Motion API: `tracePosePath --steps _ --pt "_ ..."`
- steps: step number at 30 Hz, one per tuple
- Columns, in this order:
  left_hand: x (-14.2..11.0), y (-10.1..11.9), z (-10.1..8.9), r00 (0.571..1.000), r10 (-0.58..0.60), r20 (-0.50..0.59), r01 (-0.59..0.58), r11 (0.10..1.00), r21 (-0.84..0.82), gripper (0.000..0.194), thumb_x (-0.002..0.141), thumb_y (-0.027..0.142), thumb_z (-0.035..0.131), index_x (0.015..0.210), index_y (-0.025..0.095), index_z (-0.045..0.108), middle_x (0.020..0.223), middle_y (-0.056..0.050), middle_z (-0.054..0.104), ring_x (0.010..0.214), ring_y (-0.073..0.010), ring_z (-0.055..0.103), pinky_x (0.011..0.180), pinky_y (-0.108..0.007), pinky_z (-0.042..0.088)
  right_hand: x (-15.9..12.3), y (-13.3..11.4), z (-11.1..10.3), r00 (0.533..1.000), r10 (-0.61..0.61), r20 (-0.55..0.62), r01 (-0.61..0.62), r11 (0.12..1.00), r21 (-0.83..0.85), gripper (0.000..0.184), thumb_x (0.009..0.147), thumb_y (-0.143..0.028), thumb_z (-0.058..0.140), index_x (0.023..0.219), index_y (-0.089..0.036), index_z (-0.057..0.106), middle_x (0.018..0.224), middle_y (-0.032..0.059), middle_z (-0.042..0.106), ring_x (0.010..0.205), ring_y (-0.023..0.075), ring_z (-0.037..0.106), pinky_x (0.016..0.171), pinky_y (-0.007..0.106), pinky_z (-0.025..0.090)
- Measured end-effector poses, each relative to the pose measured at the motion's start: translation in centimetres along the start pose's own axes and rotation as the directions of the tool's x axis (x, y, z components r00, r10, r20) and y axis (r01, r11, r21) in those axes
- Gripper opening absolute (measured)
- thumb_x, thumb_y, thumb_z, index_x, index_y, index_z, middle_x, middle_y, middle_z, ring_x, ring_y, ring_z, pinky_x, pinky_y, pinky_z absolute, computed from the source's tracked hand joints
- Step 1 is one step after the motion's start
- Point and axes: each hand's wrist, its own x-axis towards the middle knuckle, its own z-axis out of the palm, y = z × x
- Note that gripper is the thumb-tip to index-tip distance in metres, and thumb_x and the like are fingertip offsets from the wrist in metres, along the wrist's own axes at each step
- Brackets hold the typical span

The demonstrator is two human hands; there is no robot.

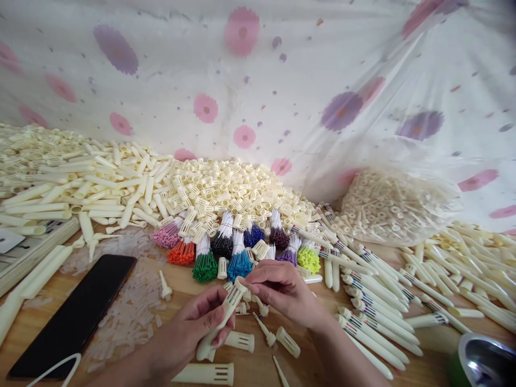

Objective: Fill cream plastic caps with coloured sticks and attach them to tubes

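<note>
My left hand (189,328) is closed around a cream plastic pen barrel (220,320), held tilted with its slotted top end up. My right hand (282,290) pinches at the top of that barrel, fingertips pressed together on a small part I cannot make out. Just beyond the hands stand bundles of coloured refills (237,250) in pink, orange, green, black, blue, purple and yellow-green. Loose cream barrel parts (242,340) and thin tips (264,329) lie on the wooden table (181,285) under my hands.
A black phone (76,314) lies at left beside small clear pieces (129,312). Heaps of cream tubes (80,183) and slotted caps (234,188) fill the back. Assembled pens (371,301) lie at right, with a clear bag of parts (391,207) and a metal can (484,360).
</note>
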Motion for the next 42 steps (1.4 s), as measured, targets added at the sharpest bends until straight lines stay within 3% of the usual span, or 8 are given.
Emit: tracePosePath --steps 4,12,18,25,28,35,42 --pt "0.0 0.1 0.1 1.000 0.022 0.000 -0.022 0.999 0.024 0.034 0.068 0.042 0.076 0.074 0.016 0.057 0.064 0.002 0.059 0.047 -0.0040 0.044 0.047 -0.018 0.027 0.1 0.2 0.2 1.000 0.013 -0.020 -0.013 0.999 0.037 0.012 0.084 -0.021 0.061 0.082 -0.016 0.072 0.066 0.0024 0.064 0.058 0.0099 0.055 0.053 0.021 0.043" --pt "-0.1 0.1 -0.6 0.997 0.078 0.014 -0.079 0.990 0.118 0.034 0.070 0.045 0.073 0.075 0.016 0.057 0.067 0.002 0.057 0.051 -0.0059 0.044 0.051 -0.019 0.031 0.0 0.0 0.2 0.996 -0.033 -0.077 0.035 0.999 0.028 0.017 0.083 -0.027 0.063 0.097 -0.021 0.071 0.075 0.0034 0.063 0.068 0.0124 0.056 0.059 0.024 0.043" --pt "0.1 -0.3 -1.2 0.981 0.193 -0.001 -0.182 0.927 0.328 0.029 0.071 0.041 0.073 0.076 0.019 0.055 0.068 0.005 0.052 0.065 -0.0106 0.045 0.061 -0.021 0.037 -0.4 -1.8 0.2 0.999 0.018 0.035 -0.012 0.986 -0.166 0.018 0.084 -0.026 0.061 0.101 -0.020 0.066 0.074 0.0011 0.056 0.057 0.0086 0.047 0.045 0.019 0.033" --pt "0.0 -0.1 -1.2 0.954 0.299 -0.034 -0.253 0.858 0.448 0.017 0.074 0.032 0.072 0.082 0.022 0.061 0.078 0.002 0.060 0.078 -0.0160 0.054 0.072 -0.026 0.042 -0.7 -3.2 0.4 0.996 0.039 0.084 -0.006 0.931 -0.365 0.017 0.083 -0.022 0.061 0.100 -0.019 0.061 0.077 0.0016 0.057 0.062 0.0101 0.048 0.049 0.019 0.037" --pt "0.0 0.2 -1.1 0.963 0.264 -0.056 -0.215 0.877 0.429 0.021 0.071 0.035 0.074 0.079 0.021 0.060 0.077 0.002 0.060 0.078 -0.0154 0.054 0.072 -0.025 0.042 -0.7 -3.0 0.5 0.992 0.031 0.126 0.023 0.916 -0.401 0.015 0.085 -0.023 0.058 0.099 -0.017 0.061 0.076 0.0022 0.058 0.063 0.0108 0.049 0.053 0.021 0.039" --pt "-0.3 0.7 -0.6 0.997 0.042 -0.064 -0.019 0.948 0.317 0.035 0.066 0.046 0.075 0.074 0.019 0.054 0.059 0.006 0.052 0.056 -0.0095 0.043 0.053 -0.020 0.036 -0.3 -1.6 0.3 0.992 0.041 0.118 0.001 0.943 -0.334 0.008 0.083 -0.024 0.062 0.087 -0.017 0.061 0.070 -0.0018 0.053 0.054 0.0072 0.045 0.048 0.019 0.036" --pt "-0.5 0.8 -0.5 0.999 -0.006 -0.034 0.015 0.965 0.260 0.032 0.068 0.043 0.075 0.072 0.018 0.055 0.060 0.005 0.054 0.054 -0.0076 0.043 0.052 -0.019 0.036 -0.3 -1.8 -0.3 0.992 0.114 0.052 -0.101 0.973 -0.207 0.014 0.080 -0.026 0.067 0.091 -0.017 0.065 0.067 -0.0025 0.053 0.054 0.0069 0.046 0.046 0.018 0.034"
